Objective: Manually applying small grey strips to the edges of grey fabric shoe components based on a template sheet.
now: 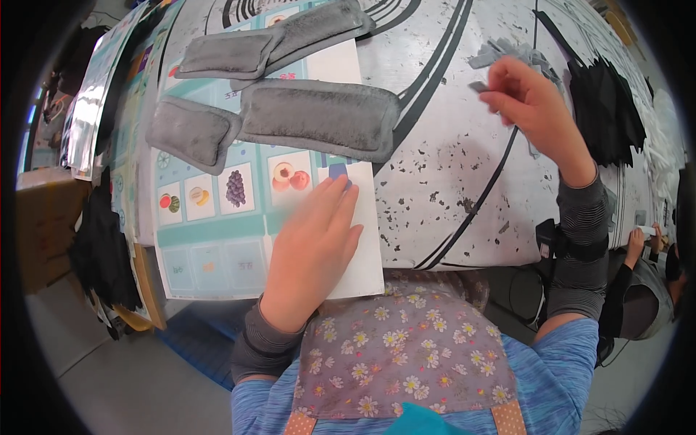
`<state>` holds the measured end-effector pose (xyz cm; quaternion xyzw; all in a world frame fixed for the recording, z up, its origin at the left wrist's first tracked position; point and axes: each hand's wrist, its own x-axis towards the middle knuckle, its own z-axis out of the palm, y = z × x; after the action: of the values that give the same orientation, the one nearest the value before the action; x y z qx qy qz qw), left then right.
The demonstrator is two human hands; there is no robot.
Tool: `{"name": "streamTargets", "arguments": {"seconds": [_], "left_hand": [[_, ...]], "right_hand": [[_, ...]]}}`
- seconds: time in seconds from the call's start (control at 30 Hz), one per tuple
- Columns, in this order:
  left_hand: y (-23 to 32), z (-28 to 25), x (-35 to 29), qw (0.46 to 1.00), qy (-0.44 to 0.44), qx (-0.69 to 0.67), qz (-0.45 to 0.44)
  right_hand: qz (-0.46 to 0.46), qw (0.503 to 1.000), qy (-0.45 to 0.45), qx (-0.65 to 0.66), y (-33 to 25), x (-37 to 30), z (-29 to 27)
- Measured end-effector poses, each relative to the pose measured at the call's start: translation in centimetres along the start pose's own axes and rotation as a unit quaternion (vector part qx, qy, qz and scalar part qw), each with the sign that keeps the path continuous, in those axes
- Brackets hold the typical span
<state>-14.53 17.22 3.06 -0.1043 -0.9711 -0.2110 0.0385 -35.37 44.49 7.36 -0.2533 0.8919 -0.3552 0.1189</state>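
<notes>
Tab (478,86), small, grey: pinched in right hand (528,109), fingers closed, over table (435,196); I judge it light, pliable, best held by one edge. Left hand (310,243): fingers extended, grasping nothing, flat on fruit-picture sheet (210,230).

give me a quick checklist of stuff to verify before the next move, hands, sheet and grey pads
1. Left hand on the fruit-picture sheet: ok, it lies palm down near the right edge.
2. Small grey piece in the grip: ok, pinched by the right hand above the table.
3. Sheet free of the grey plush pads: not ok, they lie across its upper part.
4. Loose grey pieces within reach: ok, heaped just beyond the right hand.
5. Blue patch fixed down: cannot tell, left fingertips partly cover it.
</notes>
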Motion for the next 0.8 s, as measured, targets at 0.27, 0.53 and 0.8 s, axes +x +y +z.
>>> {"name": "streamTargets", "arguments": {"seconds": [0.27, 0.53, 0.8], "left_hand": [[-0.1, 0.7, 0.3, 1.000, -0.002, 0.008, -0.024], [-0.1, 0.4, 0.7, 1.000, -0.006, 0.003, -0.022], [-0.6, 0.1, 0.9, 1.000, -0.009, -0.014, -0.023]], "right_hand": [[0.195, 0.901, -0.148, 0.358, -1.8, 0.5, 6.7], [0.207, 0.868, -0.071, 0.445, -2.3, 0.2, 9.8], [0.154, 0.903, -0.048, 0.398, -2.2, 0.9, 10.4]]}}
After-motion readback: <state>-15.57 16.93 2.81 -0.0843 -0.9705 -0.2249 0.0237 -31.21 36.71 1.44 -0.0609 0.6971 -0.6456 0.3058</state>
